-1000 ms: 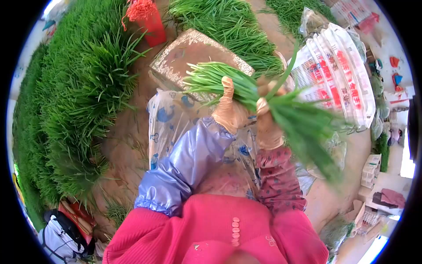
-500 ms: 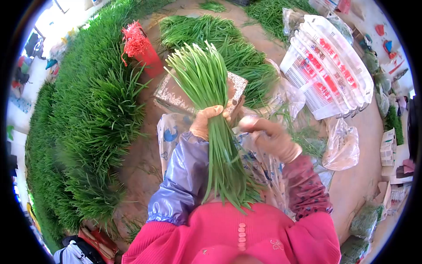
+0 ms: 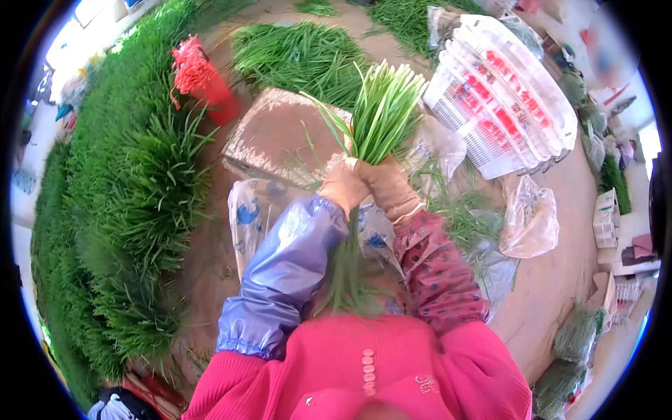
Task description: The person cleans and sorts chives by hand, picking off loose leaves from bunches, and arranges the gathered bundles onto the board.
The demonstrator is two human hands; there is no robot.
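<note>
A thick bunch of garlic chives [image 3: 383, 115] stands upright before my chest, pale ends up and green leaves hanging towards my lap. My left hand [image 3: 344, 185], gloved, is closed around its middle. Gloved too, my right hand [image 3: 389, 186] grips the bunch right beside the left, the two touching. Their fingers are partly hidden by each other and by the leaves. Behind the hands lies a worn flat block [image 3: 280, 133] with a pale speckled edge. A few loose stalks stick out leftwards from the bunch over it.
Tall chives [image 3: 133, 210] stand in a long mass on the left. A red container [image 3: 218, 101] holds red ties [image 3: 194, 66]. More chives [image 3: 297, 59] lie behind the block. Stacked white baskets [image 3: 493, 98] and a clear plastic bag [image 3: 530, 220] are on the right.
My right hand, apart from the chives and blurred before, now grips them beside my left. The bunch has shifted right, its top leaning right, uncovering more of the block.
</note>
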